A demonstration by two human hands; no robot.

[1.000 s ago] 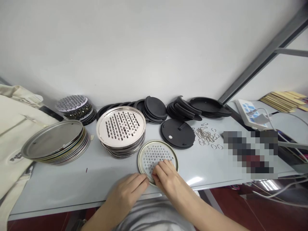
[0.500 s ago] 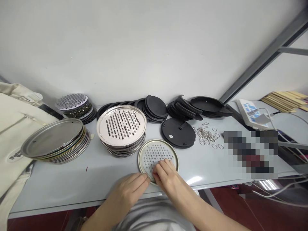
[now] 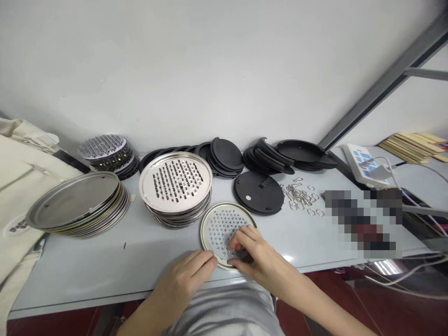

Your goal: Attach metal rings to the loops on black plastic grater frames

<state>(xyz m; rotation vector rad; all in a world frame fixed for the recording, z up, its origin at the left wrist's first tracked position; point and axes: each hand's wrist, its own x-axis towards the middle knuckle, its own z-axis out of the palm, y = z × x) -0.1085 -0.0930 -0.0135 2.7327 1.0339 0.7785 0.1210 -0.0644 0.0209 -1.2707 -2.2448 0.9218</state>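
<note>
A round perforated metal disc (image 3: 220,226) with a pale film on it lies near the front edge of the grey table (image 3: 105,261). My right hand (image 3: 252,252) rests on the disc's near right part, fingers curled and pinching at its surface; what they grip is too small to make out. My left hand (image 3: 189,274) lies with bent fingers at the disc's near left rim, fingertips touching the edge and steadying it.
Behind the disc stands a stack of shiny grater discs (image 3: 175,186). A stack of plain metal trays (image 3: 77,204) sits left, black round lids (image 3: 259,192) and small metal rings (image 3: 301,197) right. A cream bag (image 3: 17,182) lies far left, a power strip (image 3: 364,163) far right.
My right hand has shifted a little to the right and lifted its fingers into a pinch on the disc. My left hand has stayed at the rim.
</note>
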